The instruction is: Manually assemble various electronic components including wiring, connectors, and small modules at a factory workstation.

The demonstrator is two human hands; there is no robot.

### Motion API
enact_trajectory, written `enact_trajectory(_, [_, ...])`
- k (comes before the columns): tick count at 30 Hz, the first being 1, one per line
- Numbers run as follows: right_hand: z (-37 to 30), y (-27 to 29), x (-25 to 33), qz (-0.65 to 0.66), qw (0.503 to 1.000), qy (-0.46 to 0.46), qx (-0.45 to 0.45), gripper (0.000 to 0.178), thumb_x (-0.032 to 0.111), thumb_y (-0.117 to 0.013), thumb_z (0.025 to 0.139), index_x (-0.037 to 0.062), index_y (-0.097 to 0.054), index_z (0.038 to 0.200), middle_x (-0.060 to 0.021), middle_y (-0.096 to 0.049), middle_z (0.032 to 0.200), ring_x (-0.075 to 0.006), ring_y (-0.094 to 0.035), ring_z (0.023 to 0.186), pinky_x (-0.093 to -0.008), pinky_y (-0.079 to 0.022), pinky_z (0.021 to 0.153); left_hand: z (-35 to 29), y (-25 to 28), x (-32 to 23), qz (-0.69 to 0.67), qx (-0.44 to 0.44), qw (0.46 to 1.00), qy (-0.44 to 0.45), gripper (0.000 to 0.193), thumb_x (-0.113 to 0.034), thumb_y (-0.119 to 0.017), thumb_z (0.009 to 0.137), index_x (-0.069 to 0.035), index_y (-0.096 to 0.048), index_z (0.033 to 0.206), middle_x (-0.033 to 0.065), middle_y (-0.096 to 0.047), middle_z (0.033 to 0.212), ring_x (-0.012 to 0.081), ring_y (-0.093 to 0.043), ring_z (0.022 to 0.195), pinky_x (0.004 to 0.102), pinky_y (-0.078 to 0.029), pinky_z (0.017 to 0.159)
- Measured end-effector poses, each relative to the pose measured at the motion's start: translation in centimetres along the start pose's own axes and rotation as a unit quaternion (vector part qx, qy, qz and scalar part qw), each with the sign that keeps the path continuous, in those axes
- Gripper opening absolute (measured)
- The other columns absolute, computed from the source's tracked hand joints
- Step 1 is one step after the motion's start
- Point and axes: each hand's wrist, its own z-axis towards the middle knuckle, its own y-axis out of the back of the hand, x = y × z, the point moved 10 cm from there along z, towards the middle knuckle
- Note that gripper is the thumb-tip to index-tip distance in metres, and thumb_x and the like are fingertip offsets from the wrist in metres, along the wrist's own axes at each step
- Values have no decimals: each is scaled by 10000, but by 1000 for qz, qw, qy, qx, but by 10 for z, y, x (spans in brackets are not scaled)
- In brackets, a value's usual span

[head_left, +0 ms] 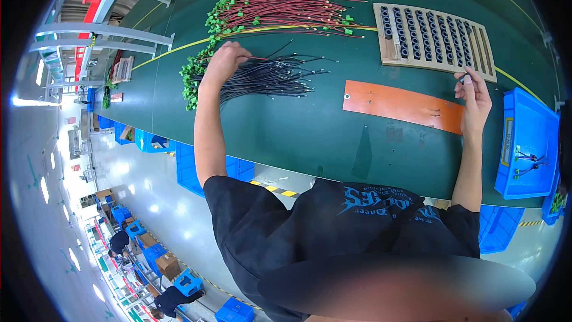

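Observation:
My left hand (pixel 226 62) is closed in a pinch over the bundle of black wires (pixel 268 79), and a red wire (pixel 257 57) sticks out from its fingertips. Green connectors (pixel 192 80) cap the left ends of these wires. Beyond them lies a bundle of red wires (pixel 292 5), also with green connectors at the left. At the right, my right hand (pixel 475 102) has its fingers closed around a small dark part (pixel 462 77), mostly covered by the fingers. That hand is at the near edge of a wooden rack (pixel 390 59) holding rows of black ring-shaped parts (pixel 429 36).
An orange strip (pixel 399 106) lies on the green table (pixel 286 137), its right end beside my right wrist. A blue bin (pixel 527 173) with a few wired pieces stands at the right edge. Grey metal frame bars (pixel 113 28) rise at the far left.

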Motion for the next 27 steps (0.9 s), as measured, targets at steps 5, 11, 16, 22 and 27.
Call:
enact_trajectory(5, [-1,2,3,8,1000,3,-6,297,133,-562,1029,2,-610,1291,-72,-695,1070,-75,-575,810,-214,-460,695,1,6,-6,-18,-11,1000,-8,229,-53,-726,794,-78,-747,1021,93,-684,959,314,-601,998,423,-508,891])
enact_trajectory(11, [-7,-6,9,15,1000,7,0,262,100,-541,1026,4,-608,1261,-66,-682,1014,-83,-580,785,-217,-468,681,-6,19,-1,19,-63,998,-1,213,-35,-688,825,-57,-723,1034,117,-683,969,343,-597,955,440,-503,848])
enact_trajectory(16, [-15,-9,7,126,992,-25,-3,149,65,-468,1009,0,-593,1055,-33,-565,868,-85,-512,710,-227,-427,595,-24,94,-30,48,-226,971,61,91,-83,-637,910,-49,-675,986,131,-666,889,338,-580,856,463,-476,767])
enact_trajectory(22, [-51,-77,-2,99,974,-83,187,181,67,-500,981,34,-615,1117,14,-512,879,-46,-466,724,-213,-394,593,-16,95,-173,-55,-310,946,-78,93,-54,-635,918,-37,-654,1007,136,-644,861,358,-625,813,468,-495,691])
enact_trajectory(27, [-68,-120,41,153,973,-15,171,383,177,-554,1035,63,-527,1400,28,-518,883,-49,-464,785,-211,-400,664,-4,29,-274,-234,-171,944,-155,145,-23,-622,929,-39,-658,1068,164,-616,860,374,-639,741,445,-508,621])
